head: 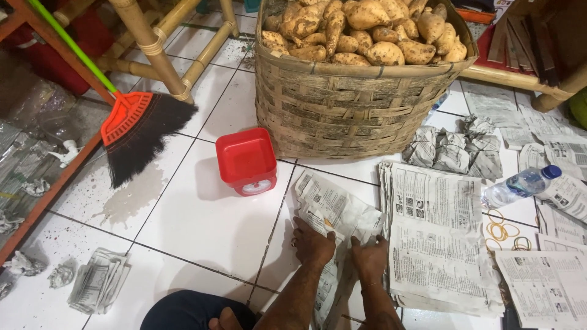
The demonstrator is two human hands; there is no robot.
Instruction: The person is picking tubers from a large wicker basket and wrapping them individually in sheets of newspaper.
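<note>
My left hand (312,244) and my right hand (369,256) press side by side on a crumpled newspaper bundle (333,211) lying on the white tiled floor. The paper bulges under my palms and its contents are hidden. A thick stack of flat newspaper sheets (437,232) lies just right of my right hand. A red kitchen scale (247,160) stands a little beyond the bundle to the left. Behind it a large woven basket (348,110) holds a heap of sweet potatoes (361,30).
Several wrapped newspaper parcels (455,150) lie right of the basket. A plastic water bottle (520,184) and rubber bands (502,232) sit at the right. An orange broom (137,131) leans at the left by bamboo furniture legs (153,46). Crumpled paper scraps (98,281) lie at the lower left.
</note>
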